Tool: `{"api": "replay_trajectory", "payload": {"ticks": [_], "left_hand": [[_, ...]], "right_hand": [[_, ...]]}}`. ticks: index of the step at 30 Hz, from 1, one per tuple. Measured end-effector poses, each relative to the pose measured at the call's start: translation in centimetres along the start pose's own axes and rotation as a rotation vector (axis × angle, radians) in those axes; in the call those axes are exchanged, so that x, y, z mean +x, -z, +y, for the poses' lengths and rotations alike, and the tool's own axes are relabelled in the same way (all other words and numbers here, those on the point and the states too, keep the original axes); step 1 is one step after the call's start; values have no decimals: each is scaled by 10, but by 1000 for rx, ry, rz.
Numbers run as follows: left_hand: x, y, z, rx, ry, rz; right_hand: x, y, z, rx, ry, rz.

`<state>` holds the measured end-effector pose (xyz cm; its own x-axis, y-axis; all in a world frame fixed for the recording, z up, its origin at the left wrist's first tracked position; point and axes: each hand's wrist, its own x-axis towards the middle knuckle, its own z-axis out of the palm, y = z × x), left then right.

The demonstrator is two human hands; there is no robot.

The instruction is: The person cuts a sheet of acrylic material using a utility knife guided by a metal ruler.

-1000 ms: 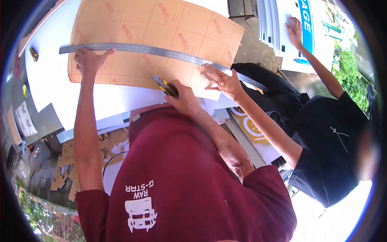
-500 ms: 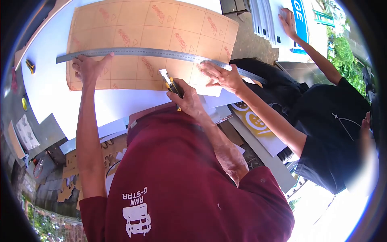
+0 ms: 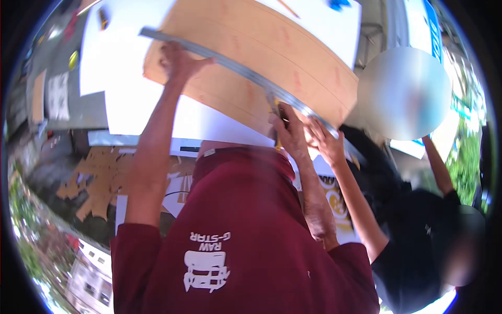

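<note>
Left grip (image 3: pixel 178 62) spread wide at steel ruler (image 3: pixel 235 68), right grip (image 3: pixel 291 132) wrapped round utility knife (image 3: pixel 271 103); paper-faced sheet (image 3: pixel 272 44) looks light, stiffish, probably slick: hold near edges.

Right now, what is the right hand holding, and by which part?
The right hand grips a utility knife by its handle, blade end toward the ruler.

Your maroon cloth T-shirt (image 3: pixel 256 230) reads "G-STAR" and "RAW" in white; red print on the flat brown sheet (image 3: pixel 272 52) is blurred.
</note>
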<state>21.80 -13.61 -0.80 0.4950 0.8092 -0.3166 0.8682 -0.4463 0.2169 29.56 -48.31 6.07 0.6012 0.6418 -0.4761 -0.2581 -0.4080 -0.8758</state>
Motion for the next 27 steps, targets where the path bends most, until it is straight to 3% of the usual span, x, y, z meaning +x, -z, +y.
{"api": "replay_trajectory", "payload": {"ticks": [4, 9, 11, 14, 18, 27], "left_hand": [[-11, 8, 9, -17, 9, -10], [-14, 14, 15, 15, 24, -27], [-13, 14, 16, 13, 31, -50], [-14, 15, 18, 2, 31, -36], [-15, 20, 19, -34, 45, -58], [-19, 26, 25, 47, 74, -77]], "right_hand": [[50, -9, -43, -183, 23, -114], [142, -56, -93, -533, 383, -316], [176, -85, -114, -555, 251, -413], [215, -123, -136, -730, 218, -474], [266, -156, -117, -990, 538, -442], [279, -168, -106, -953, 770, -405]]}}
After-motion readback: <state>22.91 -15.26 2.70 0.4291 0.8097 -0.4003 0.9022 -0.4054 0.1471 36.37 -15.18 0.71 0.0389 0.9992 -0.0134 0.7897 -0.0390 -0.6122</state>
